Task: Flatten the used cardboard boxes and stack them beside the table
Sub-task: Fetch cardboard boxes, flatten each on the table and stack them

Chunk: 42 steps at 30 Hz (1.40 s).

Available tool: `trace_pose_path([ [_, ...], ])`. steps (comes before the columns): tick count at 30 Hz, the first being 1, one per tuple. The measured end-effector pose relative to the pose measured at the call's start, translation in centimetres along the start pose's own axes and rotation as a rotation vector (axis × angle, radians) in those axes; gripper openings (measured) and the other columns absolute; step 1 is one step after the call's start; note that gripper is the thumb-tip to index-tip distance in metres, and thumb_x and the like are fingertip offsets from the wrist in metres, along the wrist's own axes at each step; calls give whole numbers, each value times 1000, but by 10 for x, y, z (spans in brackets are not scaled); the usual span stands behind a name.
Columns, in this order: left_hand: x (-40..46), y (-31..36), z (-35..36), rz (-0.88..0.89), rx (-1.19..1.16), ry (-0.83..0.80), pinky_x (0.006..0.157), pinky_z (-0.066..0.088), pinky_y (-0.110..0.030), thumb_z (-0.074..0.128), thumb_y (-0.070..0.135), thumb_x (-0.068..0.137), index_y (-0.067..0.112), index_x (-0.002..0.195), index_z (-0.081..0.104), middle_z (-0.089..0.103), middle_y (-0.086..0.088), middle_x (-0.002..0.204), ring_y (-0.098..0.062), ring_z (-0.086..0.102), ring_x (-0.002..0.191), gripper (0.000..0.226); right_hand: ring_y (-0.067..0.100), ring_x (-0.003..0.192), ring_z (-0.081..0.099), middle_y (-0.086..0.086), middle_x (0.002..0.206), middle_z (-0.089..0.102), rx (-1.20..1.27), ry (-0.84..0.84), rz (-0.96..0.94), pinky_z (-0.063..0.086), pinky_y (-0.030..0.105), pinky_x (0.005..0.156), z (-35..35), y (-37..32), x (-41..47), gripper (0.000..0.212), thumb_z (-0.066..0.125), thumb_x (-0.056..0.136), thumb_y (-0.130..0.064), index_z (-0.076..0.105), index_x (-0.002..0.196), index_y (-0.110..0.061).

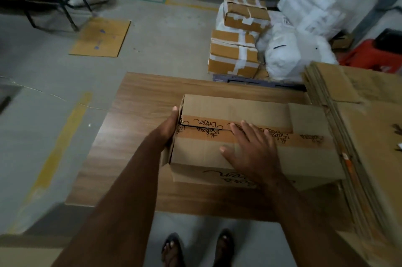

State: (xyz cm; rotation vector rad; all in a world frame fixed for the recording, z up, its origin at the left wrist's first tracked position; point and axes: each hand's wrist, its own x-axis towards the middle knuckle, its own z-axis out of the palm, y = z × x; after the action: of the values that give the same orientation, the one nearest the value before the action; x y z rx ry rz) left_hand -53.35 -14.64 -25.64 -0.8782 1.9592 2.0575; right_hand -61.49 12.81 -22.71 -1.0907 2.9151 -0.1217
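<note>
Box: cardboard box (pixel 239 147) stood on the wooden table (pixel 139 119), toward its right edge, still in box form; top flaps were closed, with an orange printed tape strip across them.
Box contact: right end of the box lay just beside, possibly touching, the stack of flattened cardboard (pixel 359 127).
Left hand: left hand (pixel 171 127) was against the box's left end face, fingers straight, thumb tip at the top left corner; nothing was curled round.
Right hand: right hand (pixel 252 149) lay palm down on the box top, fingers spread and straight across the tape; it pressed, it did not grip.
Stack: flattened sheets were piled along the table's right edge, running past its near corner.
Floor, far left: one flat cardboard sheet (pixel 101 37) lay on the concrete, well apart from the table.
Beyond far edge: two taped parcels (pixel 237 49) were stacked near white sacks (pixel 300 49).
Near edge: sandalled feet (pixel 195 249) stood below it.
</note>
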Motion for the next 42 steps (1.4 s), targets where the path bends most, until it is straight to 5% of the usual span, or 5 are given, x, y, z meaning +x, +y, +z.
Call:
trace_pose_path([
  [7, -12, 7, 2, 229, 677, 215, 123, -8, -57, 20, 68, 102, 21, 164, 4, -8, -2, 171, -25, -13, 156, 79, 20, 156, 16, 0, 171, 16, -11, -45, 13, 9, 55, 125, -5, -8, 0, 85, 9, 91, -85, 15, 162, -37],
  [16, -51, 65, 3, 232, 535, 72, 108, 40, -41, 14, 83, 91, 31, 128, 59, 55, -8, 141, -25, 49, 130, 79, 22, 117, 45, 3, 134, 51, 11, 154, 8, 31, 45, 97, -31, -25, 5, 71, 37, 93, -72, 48, 142, -22],
  [24, -78, 98, -8, -125, 532, -150, 122, 14, -50, 14, 77, 95, 24, 155, 39, 20, 1, 169, -24, 12, 155, 84, 11, 70, 58, -11, 75, 61, 330, 130, -102, 47, 33, 70, -109, -24, -65, 51, 32, 106, -54, 69, 86, -26],
  [30, -55, 51, 33, -6, 1250, -29, 123, -3, -62, 16, 82, 91, 20, 164, 4, -14, -7, 170, -31, -16, 155, 96, 19, 152, 22, -6, 168, 23, 166, -292, 7, 18, 53, 119, -48, -28, -107, 77, 28, 94, -78, 26, 159, -37],
  [42, -88, -14, 93, 413, 1339, 383, 117, -2, -73, 10, 68, 99, 21, 163, -5, -18, -4, 169, -23, -18, 155, 81, 18, 158, 6, -1, 172, 9, 84, -94, 86, 0, 53, 123, -3, -33, -96, 85, 22, 95, -80, 13, 163, -31],
])
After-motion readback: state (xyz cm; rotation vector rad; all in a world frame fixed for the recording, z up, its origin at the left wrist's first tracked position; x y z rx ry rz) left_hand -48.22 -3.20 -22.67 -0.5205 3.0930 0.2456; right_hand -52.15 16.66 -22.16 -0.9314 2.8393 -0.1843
